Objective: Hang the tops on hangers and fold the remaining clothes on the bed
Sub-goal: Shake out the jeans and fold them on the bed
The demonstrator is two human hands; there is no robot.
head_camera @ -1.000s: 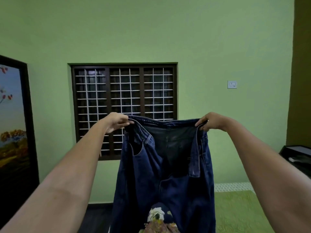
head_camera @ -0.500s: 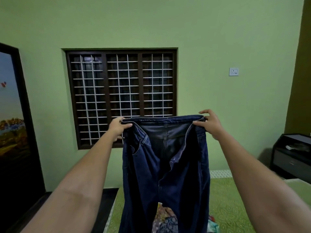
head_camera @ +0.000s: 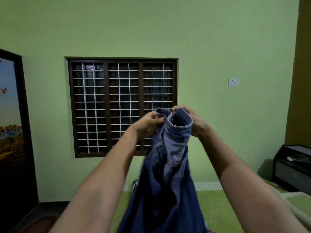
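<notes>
I hold the jeans [head_camera: 168, 174] up in front of me with both hands close together at the waistband. My left hand [head_camera: 148, 122] has its fingers curled tight, pinching one side of the band, and my right hand [head_camera: 193, 121] grips the other side, fingers wrapped over the top edge. The two sides of the band are brought almost together between my hands, so the waist makes a narrow loop just above my knuckles. Below my grip the legs hang straight down, bunched and creased, past the lower edge of the view; the bed [head_camera: 218, 212] lies under them, its green cover showing right of the denim. Behind my hands is the window [head_camera: 109, 106]; well off to the right of my grip stands a dark cabinet [head_camera: 292, 167].
</notes>
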